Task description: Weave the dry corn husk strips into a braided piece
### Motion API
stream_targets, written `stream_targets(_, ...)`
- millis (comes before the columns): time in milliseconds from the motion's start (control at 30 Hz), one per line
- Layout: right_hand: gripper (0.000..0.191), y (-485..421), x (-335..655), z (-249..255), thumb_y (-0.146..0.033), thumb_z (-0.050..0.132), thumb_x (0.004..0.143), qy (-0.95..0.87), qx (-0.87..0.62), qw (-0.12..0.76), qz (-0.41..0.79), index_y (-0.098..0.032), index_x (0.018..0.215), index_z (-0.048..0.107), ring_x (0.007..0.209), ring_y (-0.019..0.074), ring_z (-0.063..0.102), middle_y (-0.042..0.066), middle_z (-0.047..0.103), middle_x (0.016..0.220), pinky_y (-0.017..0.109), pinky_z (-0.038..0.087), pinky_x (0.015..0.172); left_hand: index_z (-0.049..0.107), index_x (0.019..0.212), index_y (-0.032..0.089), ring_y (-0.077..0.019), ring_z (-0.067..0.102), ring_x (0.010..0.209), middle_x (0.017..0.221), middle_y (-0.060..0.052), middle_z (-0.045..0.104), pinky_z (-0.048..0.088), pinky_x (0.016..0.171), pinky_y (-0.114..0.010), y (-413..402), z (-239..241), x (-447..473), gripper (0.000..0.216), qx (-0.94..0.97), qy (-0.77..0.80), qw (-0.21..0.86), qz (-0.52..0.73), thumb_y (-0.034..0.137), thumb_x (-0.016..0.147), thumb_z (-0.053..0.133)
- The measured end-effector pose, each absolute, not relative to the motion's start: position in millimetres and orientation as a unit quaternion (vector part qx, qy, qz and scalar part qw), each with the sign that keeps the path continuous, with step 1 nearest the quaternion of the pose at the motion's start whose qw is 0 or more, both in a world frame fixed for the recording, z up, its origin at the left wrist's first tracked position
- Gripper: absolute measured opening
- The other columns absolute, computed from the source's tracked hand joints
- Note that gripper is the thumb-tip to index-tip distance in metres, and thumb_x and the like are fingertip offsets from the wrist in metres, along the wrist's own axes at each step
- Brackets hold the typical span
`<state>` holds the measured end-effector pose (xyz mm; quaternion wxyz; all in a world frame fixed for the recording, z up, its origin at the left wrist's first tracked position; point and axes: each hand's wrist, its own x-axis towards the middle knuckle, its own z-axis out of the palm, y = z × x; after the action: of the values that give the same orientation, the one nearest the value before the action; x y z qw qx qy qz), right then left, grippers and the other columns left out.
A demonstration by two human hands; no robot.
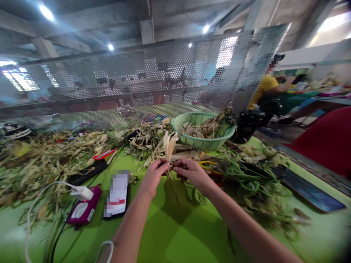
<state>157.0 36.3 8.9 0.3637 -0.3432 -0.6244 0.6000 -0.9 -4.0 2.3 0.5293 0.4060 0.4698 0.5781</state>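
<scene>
Over the green table (175, 226), a small bundle of pale dried husk (169, 144) stands upright, with thin stems hanging below. My left hand (158, 171) pinches its narrow lower part between thumb and fingers. Close beside it on the right, my right hand (188, 170) has its thumb and fingertips pressed together at the stems. What the right fingertips grip is too small to make out. Behind the bundle, dried plant pieces (148, 140) are heaped on the table.
A green basket (204, 144) of dried leaves stands behind. Left lie a phone (117, 195), a purple power box (85, 208) with white charger, and red-handled scissors (105, 154). Green stems (246, 186) and a dark phone (309, 190) lie right. A perforated panel (137, 84) and a person (267, 86) are beyond.
</scene>
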Motion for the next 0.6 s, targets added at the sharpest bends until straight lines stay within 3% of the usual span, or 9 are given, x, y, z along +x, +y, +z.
stream_targets(233, 0.026, 39.8, 161.4, 8.4, -0.041, 0.068, 0.072, -0.649, -0.357, 0.391, 0.547, -0.017, 0.072, 0.061, 0.052, 0.0094, 0.045, -0.003, 0.051, 0.06, 0.022, 0.039, 0.047, 0.067, 0.086, 0.016, -0.0111, 0.056, 0.075, 0.083, -0.001, 0.064, 0.043, 0.073, -0.024, -6.1, 5.5, -1.5, 0.027, 0.385, 0.437, 0.581, 0.568, 0.032, 0.066, 0.075)
stream_targets(433, 0.015, 42.0, 163.6, 7.7, -0.032, 0.062, 0.077, -0.728, -0.347, 0.391, 0.443, -0.017, 0.074, 0.067, 0.066, 0.0149, 0.053, 0.001, 0.062, 0.07, 0.026, 0.042, 0.062, 0.066, 0.081, 0.015, -0.0119, 0.056, 0.072, 0.076, -0.002, 0.064, 0.042, 0.071, -0.025, -6.2, 6.3, -2.3, 0.028, 0.413, 0.461, 0.543, 0.568, 0.04, 0.069, 0.072)
stream_targets(600, 0.01, 39.5, 163.8, 8.2, -0.024, 0.058, 0.077, -0.759, -0.36, 0.382, 0.385, -0.019, 0.073, 0.067, 0.059, 0.0137, 0.05, -0.001, 0.059, 0.063, 0.023, 0.037, 0.057, 0.066, 0.079, 0.015, -0.0149, 0.058, 0.07, 0.077, -0.004, 0.066, 0.042, 0.068, -0.028, -5.0, 1.8, -4.0, 0.037, 0.398, 0.491, 0.541, 0.555, 0.052, 0.073, 0.065)
